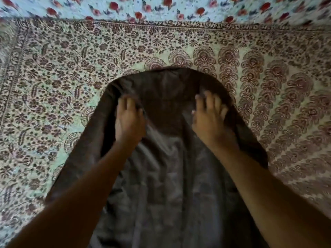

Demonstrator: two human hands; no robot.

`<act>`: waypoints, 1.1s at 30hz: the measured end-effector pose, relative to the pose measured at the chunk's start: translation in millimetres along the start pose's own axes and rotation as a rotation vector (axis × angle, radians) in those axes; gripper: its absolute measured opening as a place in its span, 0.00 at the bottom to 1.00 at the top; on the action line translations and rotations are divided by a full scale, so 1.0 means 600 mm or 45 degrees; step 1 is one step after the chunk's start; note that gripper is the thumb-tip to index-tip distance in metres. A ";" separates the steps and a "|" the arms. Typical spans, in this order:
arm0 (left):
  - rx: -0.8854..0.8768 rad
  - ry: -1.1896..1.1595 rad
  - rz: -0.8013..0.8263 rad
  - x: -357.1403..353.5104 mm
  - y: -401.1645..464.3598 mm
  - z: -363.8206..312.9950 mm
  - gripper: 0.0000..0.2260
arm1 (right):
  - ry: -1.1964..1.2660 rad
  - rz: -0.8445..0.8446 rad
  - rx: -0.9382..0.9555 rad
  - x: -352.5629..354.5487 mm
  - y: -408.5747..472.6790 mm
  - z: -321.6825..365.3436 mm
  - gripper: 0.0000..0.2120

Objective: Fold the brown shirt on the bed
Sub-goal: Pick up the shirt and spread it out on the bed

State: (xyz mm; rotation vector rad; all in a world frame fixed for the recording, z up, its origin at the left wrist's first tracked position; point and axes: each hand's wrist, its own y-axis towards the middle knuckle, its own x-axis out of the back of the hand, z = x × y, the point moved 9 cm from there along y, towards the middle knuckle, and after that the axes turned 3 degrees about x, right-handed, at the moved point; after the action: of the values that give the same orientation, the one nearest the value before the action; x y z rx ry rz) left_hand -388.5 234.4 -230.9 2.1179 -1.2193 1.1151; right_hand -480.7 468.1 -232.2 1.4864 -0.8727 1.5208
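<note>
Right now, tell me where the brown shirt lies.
In the head view, the brown shirt lies centre-bottom on the patterned bedspread, under the left hand and right hand.

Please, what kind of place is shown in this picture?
Probably a bedroom. A brown shirt lies spread on a block-printed bedspread, with a red-flowered sheet beyond it, and both hands rest on the shirt.

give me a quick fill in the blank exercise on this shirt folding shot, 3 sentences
1. Both hands, the left hand and the right hand, rest on a shirt whose colour is ____.
2. The shirt lies on a bedspread printed with a ____ pattern.
3. Along the top edge, a light blue cloth carries ____ flowers.

Missing words: brown; floral; red
</note>
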 end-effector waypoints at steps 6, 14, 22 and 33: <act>-0.202 0.480 0.340 -0.130 -0.172 0.083 0.31 | -0.012 0.325 0.191 -0.131 -0.185 -0.003 0.35; 0.045 0.538 0.280 -0.091 -0.293 0.137 0.32 | 0.004 0.200 -0.163 -0.094 -0.263 -0.031 0.37; 0.309 0.590 0.228 -0.040 -0.513 0.218 0.33 | 0.034 0.368 -0.181 -0.116 -0.532 0.003 0.35; 0.077 0.666 0.589 -0.073 -0.812 0.183 0.36 | 0.049 0.397 -0.026 -0.089 -0.806 0.054 0.36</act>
State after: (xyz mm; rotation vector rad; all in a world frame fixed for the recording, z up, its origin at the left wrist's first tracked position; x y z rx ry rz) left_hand 65.5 425.9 -324.3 1.4567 -1.4438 1.7817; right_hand -31.9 640.0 -314.7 1.3472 -1.1343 1.7519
